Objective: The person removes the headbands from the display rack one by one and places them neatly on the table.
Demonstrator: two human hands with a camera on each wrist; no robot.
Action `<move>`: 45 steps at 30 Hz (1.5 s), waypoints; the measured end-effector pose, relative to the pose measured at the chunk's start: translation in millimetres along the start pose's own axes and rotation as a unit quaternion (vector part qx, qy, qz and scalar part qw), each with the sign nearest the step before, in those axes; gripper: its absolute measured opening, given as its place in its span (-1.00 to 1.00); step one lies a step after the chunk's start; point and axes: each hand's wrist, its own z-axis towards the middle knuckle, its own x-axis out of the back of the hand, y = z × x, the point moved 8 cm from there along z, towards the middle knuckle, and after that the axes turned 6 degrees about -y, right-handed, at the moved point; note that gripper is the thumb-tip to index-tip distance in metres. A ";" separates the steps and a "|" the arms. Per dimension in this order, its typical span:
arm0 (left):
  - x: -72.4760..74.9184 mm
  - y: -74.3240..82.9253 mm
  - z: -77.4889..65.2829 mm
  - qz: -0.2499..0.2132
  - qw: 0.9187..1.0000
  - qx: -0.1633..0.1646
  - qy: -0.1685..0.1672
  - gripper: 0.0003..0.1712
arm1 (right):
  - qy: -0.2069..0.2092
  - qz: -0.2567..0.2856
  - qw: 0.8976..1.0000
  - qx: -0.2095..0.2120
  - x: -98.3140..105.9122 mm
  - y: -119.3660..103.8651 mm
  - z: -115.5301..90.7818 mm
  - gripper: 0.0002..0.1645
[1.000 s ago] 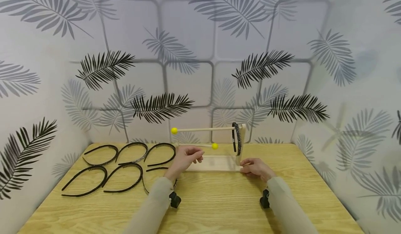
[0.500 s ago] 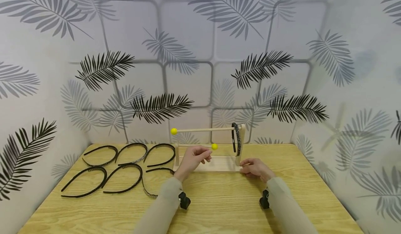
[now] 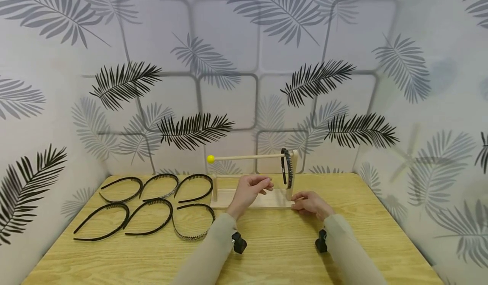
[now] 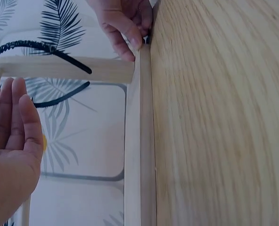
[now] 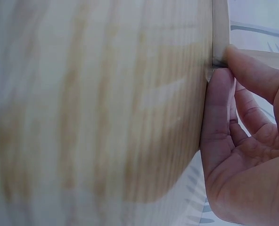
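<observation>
A wooden rack (image 3: 225, 198) stands upright, with a rod tipped by a yellow ball (image 3: 211, 159). One black, toothed headband (image 3: 289, 170) hangs on the upper rod near the right post; its end shows in the left wrist view as a dark arc (image 4: 26, 44). My left hand (image 3: 249, 194) hovers before the rack, fingers loosely bent and holding nothing, left of that headband without visible contact. It hides the lower rod's ball in the head view. At the base's right corner (image 5: 220, 28), my right hand (image 5: 248, 136) pinches the wood between thumb and forefinger.
Several more headbands lie in two rows on the left of the wooden table (image 3: 289, 251); a patterned one (image 3: 192, 237) is nearest the left sleeve. Behind the rack rises a leaf-printed wall (image 3: 236, 107). Each wrist wears a small black camera (image 3: 239, 242).
My left hand has moved right along the front of the rack, toward the hanging headband, uncovering the patterned headband on the table. My right hand stays at the base corner.
</observation>
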 end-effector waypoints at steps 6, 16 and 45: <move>-14.5 3.9 6.3 -0.011 1.000 0.001 0.016 -0.69 | 0.002 -0.001 1.000 0.000 -0.6 -1.0 1.0 -0.65; -34.5 5.8 14.5 -0.038 0.998 0.012 0.045 -0.63 | 0.004 -0.001 1.000 -0.001 -2.3 -1.9 0.2 -0.64; -53.7 24.0 18.7 0.001 1.000 -0.004 -0.002 -0.72 | 0.001 -0.011 1.000 0.012 0.7 -2.1 1.2 -0.61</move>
